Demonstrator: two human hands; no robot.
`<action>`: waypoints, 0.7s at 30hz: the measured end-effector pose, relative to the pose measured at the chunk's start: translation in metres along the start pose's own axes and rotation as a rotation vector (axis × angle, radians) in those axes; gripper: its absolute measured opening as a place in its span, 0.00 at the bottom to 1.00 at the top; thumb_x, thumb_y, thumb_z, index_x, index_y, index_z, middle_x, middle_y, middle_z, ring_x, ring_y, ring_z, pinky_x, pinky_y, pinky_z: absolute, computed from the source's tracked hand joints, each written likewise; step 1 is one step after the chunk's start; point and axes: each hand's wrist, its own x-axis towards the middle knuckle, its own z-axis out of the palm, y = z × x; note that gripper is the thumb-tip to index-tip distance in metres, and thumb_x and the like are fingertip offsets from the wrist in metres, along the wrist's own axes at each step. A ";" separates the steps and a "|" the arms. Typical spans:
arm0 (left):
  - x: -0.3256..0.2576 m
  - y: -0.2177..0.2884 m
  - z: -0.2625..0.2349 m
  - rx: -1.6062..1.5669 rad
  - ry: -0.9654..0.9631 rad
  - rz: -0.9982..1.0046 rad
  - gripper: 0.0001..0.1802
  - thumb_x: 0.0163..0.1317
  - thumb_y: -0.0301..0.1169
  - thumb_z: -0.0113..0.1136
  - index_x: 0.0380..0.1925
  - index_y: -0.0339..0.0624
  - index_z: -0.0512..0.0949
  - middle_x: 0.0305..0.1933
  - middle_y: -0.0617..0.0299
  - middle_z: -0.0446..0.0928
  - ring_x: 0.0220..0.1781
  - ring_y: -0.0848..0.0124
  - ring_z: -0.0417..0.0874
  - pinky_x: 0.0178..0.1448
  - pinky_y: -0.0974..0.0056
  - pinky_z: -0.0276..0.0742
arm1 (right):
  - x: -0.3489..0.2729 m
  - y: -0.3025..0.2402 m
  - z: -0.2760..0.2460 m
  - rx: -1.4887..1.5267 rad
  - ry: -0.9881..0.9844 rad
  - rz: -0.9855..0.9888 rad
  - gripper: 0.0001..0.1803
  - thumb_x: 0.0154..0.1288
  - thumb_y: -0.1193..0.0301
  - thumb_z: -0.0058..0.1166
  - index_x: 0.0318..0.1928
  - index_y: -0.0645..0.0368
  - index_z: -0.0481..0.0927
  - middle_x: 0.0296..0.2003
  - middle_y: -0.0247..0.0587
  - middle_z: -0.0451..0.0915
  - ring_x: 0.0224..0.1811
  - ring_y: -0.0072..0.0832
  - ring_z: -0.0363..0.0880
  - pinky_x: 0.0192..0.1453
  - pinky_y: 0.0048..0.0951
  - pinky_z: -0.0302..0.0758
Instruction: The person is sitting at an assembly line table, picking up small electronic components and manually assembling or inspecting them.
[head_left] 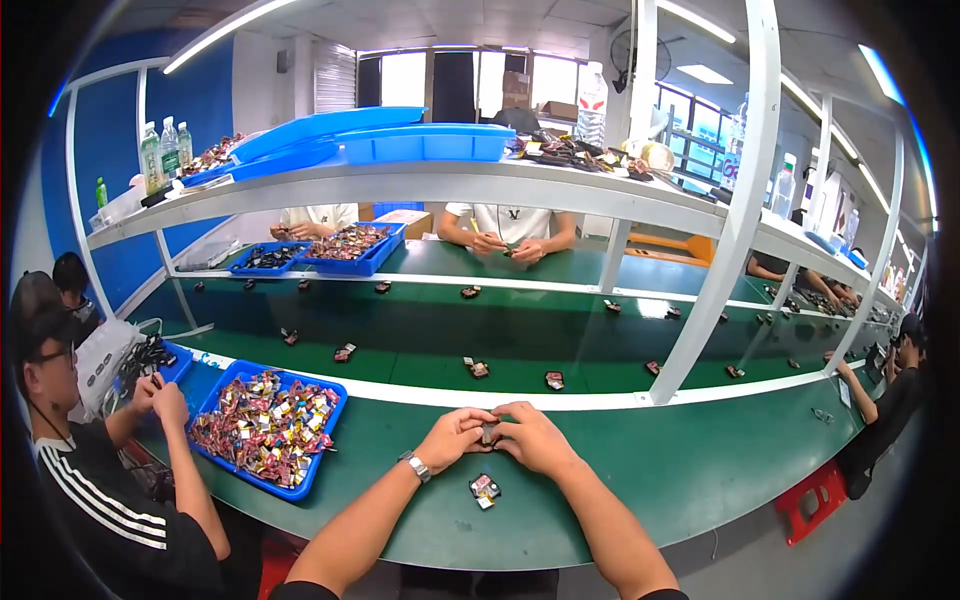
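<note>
The desk (650, 470) is dark green with a white edge strip. The tray (305, 480) is bright blue, its small parts (265, 425) mixed red, gold and silver. A red stool (815, 500) stands right.

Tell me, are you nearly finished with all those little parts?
Not nearly. Some small pieces already lie on the green belt ahead. One part is between the left hand and right hand, another part waits below. The blue tray looks heaped full.
</note>
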 end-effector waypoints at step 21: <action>-0.002 0.003 -0.003 -0.127 -0.107 0.010 0.19 0.66 0.20 0.52 0.57 0.36 0.68 0.56 0.55 0.75 0.57 0.67 0.79 0.61 0.59 0.80 | -0.002 -0.003 0.011 0.304 0.144 0.144 0.05 0.59 0.70 0.62 0.35 0.56 0.84 0.55 0.40 0.77 0.60 0.41 0.71 0.64 0.39 0.69</action>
